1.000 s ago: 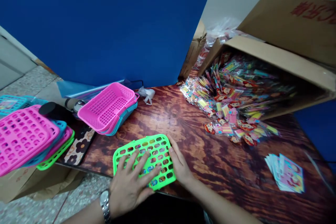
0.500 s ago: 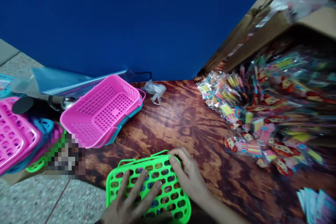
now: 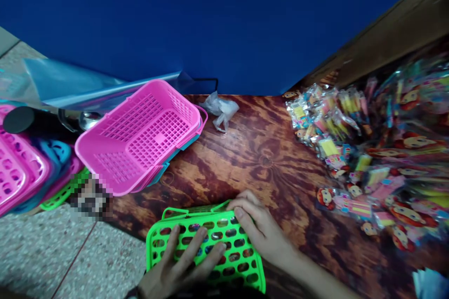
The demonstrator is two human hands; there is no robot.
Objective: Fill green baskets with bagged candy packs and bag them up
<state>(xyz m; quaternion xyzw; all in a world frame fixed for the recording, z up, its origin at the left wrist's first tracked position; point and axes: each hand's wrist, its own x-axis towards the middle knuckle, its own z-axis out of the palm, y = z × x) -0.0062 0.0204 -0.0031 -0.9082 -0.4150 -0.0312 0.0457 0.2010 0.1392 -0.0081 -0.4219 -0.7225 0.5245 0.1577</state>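
A bright green plastic basket (image 3: pixel 242 254) with a slotted lid lies at the near edge of the table. Colourful contents show dimly through its slots; I cannot make out what they are. My left hand (image 3: pixel 185 257) rests flat on the lid with its fingers spread. At the far right corner of the basket, my right hand (image 3: pixel 257 226) grips the rim, thumb on top and fingers bent over the edge. Two thin green handles stick up along the basket's far side.
Stacked pink baskets (image 3: pixel 154 138) with blue ones beneath stand at the left. Further left are lidded baskets (image 3: pixel 21 173) and a black bottle (image 3: pixel 35 121). A crumpled plastic bag (image 3: pixel 220 110) lies behind. Doll-shaped packets (image 3: pixel 351 201) pile up at the right. A blue panel (image 3: pixel 175 23) rises behind.
The view has shifted, so the packets now sit further right. The basket appears tilted slightly more, its far side showing behind the lid. Both hands keep their places on it.
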